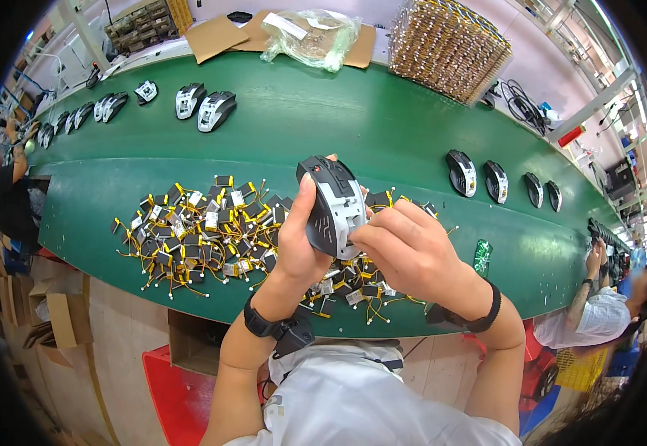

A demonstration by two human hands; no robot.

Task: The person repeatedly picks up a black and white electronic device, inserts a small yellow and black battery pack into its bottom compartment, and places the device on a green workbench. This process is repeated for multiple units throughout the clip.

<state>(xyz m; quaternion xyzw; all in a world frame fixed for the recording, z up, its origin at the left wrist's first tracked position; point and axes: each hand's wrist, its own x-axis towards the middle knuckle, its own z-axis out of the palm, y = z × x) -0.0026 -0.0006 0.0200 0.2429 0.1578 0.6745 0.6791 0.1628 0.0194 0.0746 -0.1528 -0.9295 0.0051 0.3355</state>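
The left hand [297,241] is closed around a partly built computer mouse [331,212], its thumb laid up the mouse's left side and a fingertip showing at the top edge. The mouse sits tilted on the fingers, to the right of that thumb, its black shell and pale grey inner frame turned upward. The right hand [416,249] is curled, thumb and fingers drawn together against the frame's lower right part; whether they pinch something small there cannot be told. The mouse thus lies between the two hands, just left of the right fingertips.

Below and beyond both hands, a heap of small battery packs [212,219] with yellow tape and thin wires spreads over the green workbench [383,119], most of it to the left of the left hand. A shiny green piece [482,256] lies just right of the right hand. Farther off, past the left hand and to its left, stands a row of similar mice [215,111]; another group of mice [462,173] lies beyond the right hand, to its right. Well ahead of the hands are a clear plastic bag [316,44] and flat cardboard [215,39].
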